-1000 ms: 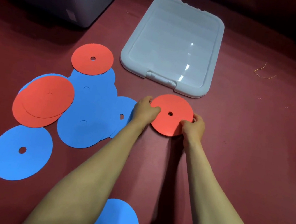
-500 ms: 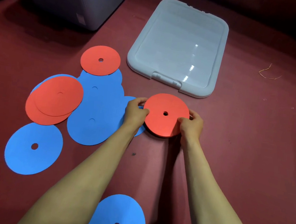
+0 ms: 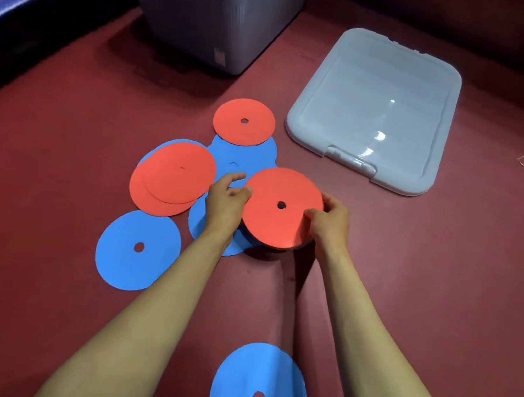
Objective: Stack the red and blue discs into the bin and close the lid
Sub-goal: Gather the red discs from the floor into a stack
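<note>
Closest to me, one blue disc (image 3: 259, 388) lies flat on the red floor (image 3: 442, 288). Another blue disc (image 3: 137, 250) lies to my left. My left hand (image 3: 224, 205) and my right hand (image 3: 330, 222) pinch the edges of a red disc (image 3: 280, 210), lifted a little and tilted. Beside it two red discs (image 3: 170, 179) lie on more blue ones (image 3: 242, 159). Farther off is a small red disc (image 3: 244, 122). The clear lid (image 3: 379, 110) lies flat to the right, off the gray bin (image 3: 212, 12). The bin's small label (image 3: 218, 57) is too blurry to read.
</note>
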Demonstrator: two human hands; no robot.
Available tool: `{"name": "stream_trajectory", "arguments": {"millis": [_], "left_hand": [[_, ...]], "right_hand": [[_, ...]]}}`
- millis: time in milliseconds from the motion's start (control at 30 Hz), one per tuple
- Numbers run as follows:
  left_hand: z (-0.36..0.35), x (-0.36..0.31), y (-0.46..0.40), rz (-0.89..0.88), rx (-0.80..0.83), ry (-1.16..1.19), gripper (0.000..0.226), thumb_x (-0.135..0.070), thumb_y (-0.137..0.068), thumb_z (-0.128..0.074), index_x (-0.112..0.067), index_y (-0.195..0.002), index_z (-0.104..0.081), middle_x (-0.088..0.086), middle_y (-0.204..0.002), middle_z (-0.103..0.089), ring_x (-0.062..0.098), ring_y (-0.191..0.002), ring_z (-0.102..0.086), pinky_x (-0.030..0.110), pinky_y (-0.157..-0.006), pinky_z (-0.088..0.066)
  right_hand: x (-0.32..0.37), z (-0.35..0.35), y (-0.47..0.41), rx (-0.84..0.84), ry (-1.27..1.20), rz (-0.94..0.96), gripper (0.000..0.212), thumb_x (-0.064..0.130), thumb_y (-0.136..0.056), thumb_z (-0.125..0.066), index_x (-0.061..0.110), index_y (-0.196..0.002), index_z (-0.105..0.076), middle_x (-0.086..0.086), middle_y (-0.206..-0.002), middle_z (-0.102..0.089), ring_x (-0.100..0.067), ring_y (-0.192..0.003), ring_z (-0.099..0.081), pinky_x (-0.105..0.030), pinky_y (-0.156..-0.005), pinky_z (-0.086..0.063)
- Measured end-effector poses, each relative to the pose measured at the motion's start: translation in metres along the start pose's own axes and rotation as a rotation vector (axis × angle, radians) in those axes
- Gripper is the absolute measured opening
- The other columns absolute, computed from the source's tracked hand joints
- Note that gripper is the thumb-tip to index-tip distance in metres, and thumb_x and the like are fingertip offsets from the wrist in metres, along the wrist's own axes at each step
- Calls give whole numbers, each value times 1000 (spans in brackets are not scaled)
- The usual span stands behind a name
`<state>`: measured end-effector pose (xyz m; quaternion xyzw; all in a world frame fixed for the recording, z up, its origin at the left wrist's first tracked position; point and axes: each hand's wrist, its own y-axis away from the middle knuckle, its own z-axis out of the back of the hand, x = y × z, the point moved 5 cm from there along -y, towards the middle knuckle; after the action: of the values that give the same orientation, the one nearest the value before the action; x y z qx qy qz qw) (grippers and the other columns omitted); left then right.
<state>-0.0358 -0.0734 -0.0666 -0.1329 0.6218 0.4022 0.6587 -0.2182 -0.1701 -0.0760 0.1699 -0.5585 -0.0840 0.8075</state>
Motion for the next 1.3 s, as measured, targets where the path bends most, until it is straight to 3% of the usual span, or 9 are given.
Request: {"name": "stream_trajectory", "arguments": {"millis": [100,233,367,600,800,967,1100,1233,1300], "left_hand": [[31,4,-5,0,-63,22,30,-13,-80,-64,-14,-109,-72,5,-82,-69,21,-78,-65,47,-84,-57],[65,6,-13,-2,-94,15,32,-1,-85,-62,-6,-115,-69,12,-90,-71,17,-81,-62,33,-85,-53],[94,9,-21,-11,-114,7,32,4,-84,-60,-5,-114,-68,18,-104,-71,21,-87,-65,32,-86,-53],[143,20,-40,19,-210,-101,39,-5,-84,-68,-1,-122,-63,17,-118,-68,25,-109,-64,37,-99,-49],[157,24,-65,115,-209,-41,52,12,-78,-61,-3,-127,-61,12,-117,-67,22,-101,-63,35,-95,-51],[159,26,-81,149,-257,16,60,15,-76,-56,-5,-133,-55,1,-110,-59,18,-101,-57,35,-94,-50],[161,27,-87,169,-273,57,59,16,-72,-53,-6,-126,-61,4,-103,-62,20,-97,-58,34,-89,-51],[162,34,-91,186,-277,82,60,12,-70,-57,-10,-127,-61,11,-119,-65,27,-109,-62,40,-93,-53],[162,34,-91,190,-266,129,57,14,-74,-56,-7,-127,-59,11,-117,-64,25,-101,-63,32,-81,-55]], "right_hand": [[9,-27,8,44,28,22,53,-3,-71,-53,12,-121,-64,-7,-110,-70,-24,-99,-65,-41,-91,-54],[20,-61,19,91,88,63,55,-4,-73,-51,11,-125,-61,-9,-116,-68,-25,-102,-64,-41,-92,-52],[27,-95,23,119,144,93,59,7,-63,-51,14,-120,-65,-8,-115,-69,-29,-106,-64,-45,-93,-52],[43,-151,27,204,222,160,28,-4,-68,-52,11,-88,-64,3,-77,-62,-21,-76,-54,-26,-61,-42],[57,-189,19,206,250,174,48,-6,-70,-52,10,-112,-68,-5,-107,-70,-23,-98,-63,-36,-87,-52],[61,-216,9,214,315,178,33,-5,-68,-50,15,-91,-63,-3,-90,-63,-21,-82,-54,-27,-74,-43],[63,-224,10,201,362,222,38,-8,-72,-51,2,-106,-65,-7,-90,-61,-23,-82,-52,-23,-70,-34],[62,-225,5,195,373,232,41,-7,-71,-51,2,-108,-65,-12,-100,-68,-20,-82,-51,-22,-71,-35],[61,-226,2,200,368,200,45,-5,-72,-52,4,-114,-64,-13,-109,-69,-23,-88,-57,-24,-75,-39]]}}
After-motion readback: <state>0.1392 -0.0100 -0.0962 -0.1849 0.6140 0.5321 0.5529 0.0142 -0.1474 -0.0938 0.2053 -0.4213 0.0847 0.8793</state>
